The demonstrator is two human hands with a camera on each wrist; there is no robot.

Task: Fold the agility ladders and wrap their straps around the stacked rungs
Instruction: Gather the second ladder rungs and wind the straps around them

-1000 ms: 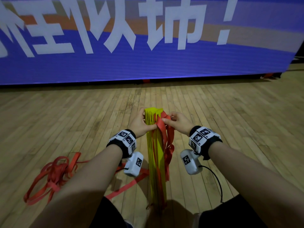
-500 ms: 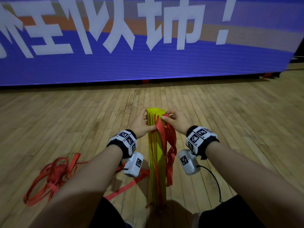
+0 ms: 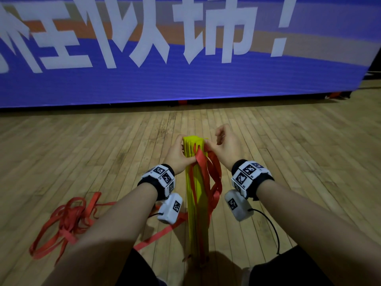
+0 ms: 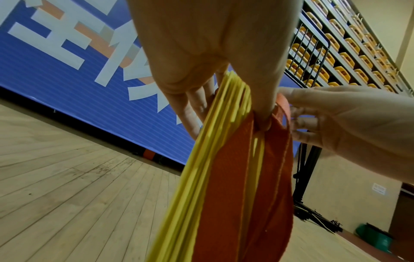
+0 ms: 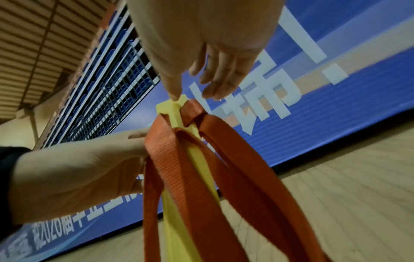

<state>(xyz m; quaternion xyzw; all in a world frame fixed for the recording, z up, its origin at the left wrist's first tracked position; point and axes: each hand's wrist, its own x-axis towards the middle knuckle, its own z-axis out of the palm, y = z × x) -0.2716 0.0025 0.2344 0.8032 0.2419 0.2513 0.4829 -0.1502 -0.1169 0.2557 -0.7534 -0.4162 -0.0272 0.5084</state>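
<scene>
Rungs (image 3: 194,195), yellow and stacked upright, stand on the wooden floor (image 3: 82,162) between the two hands. The left hand (image 3: 179,156) grips the top of the stack, fingers on its far side and thumb pressing a red strap (image 3: 203,162) against the near edge. The right hand (image 3: 223,146) pinches a strap loop at the stack's top corner, other fingers loosely spread. More red strap (image 3: 66,221) lies coiled on the floor, left of the left forearm.

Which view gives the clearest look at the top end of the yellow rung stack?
The head view: the yellow rung stack shows its whole top end, between left hand and right hand. The left wrist view shows only rung edges fanned side-on; the right wrist view shows a narrow tip, mostly covered by red strap.
</scene>
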